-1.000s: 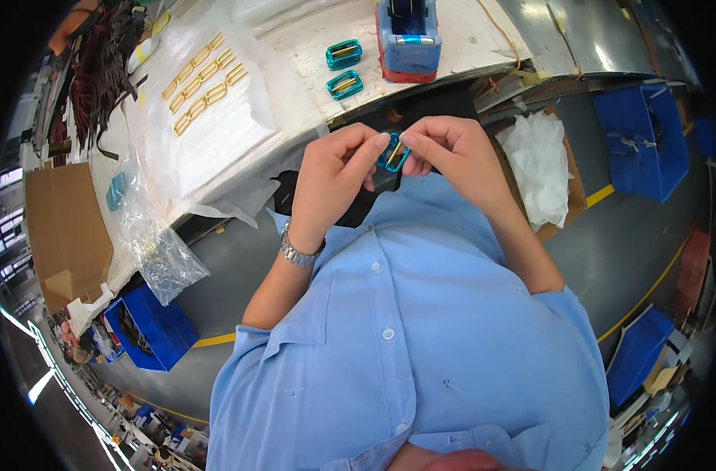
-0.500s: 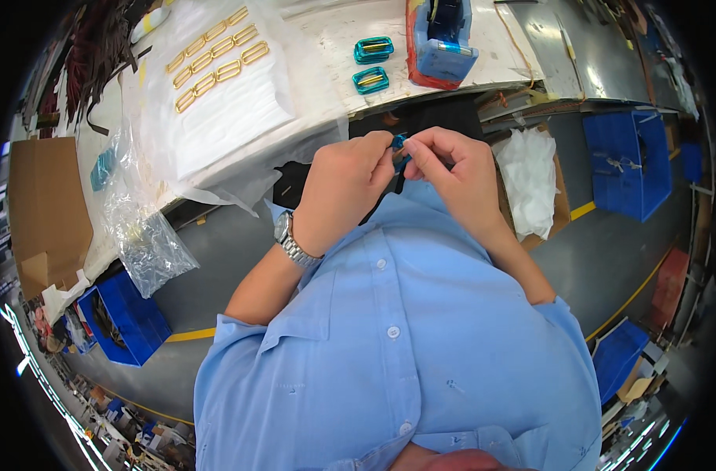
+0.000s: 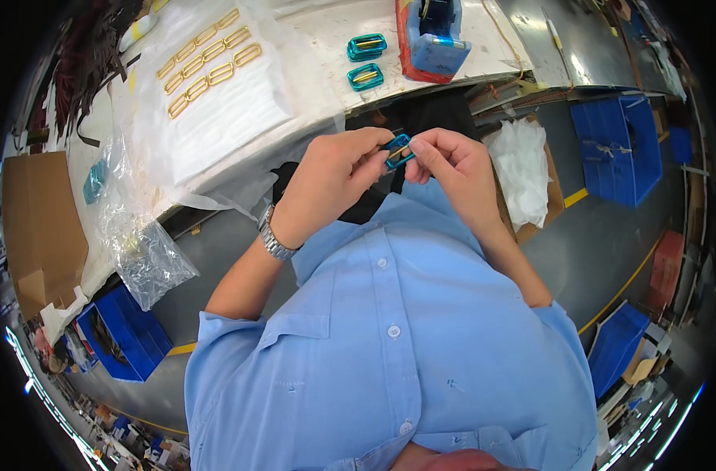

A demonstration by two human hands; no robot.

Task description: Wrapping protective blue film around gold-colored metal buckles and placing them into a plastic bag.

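Observation:
A teal, see-through slide buckle (image 3: 394, 162) with a gold bar across it is held up in front of my shirt, just off the table's near edge. My left hand (image 3: 326, 177), with a metal watch on its wrist, pinches the buckle's left end between thumb and fingers. At the other end, the thumb and fingertips of my right hand (image 3: 456, 169) close on it. More teal buckles (image 3: 366, 47) with gold bars lie on the table beyond, some of them stacked. Gold metal slide buckles (image 3: 209, 52) are laid in three rows on white paper to the left.
A blue tape dispenser (image 3: 436, 51) with a red base stands at the table's near edge. Clear plastic bags (image 3: 142, 243) hang over the left side. Boxed white wrapping (image 3: 521, 169) is right of my hands. Blue bins (image 3: 618, 149) stand on the floor.
My left hand has shifted left and its fingers have opened out, so more of the teal buckle shows between my hands. The view has turned slightly.

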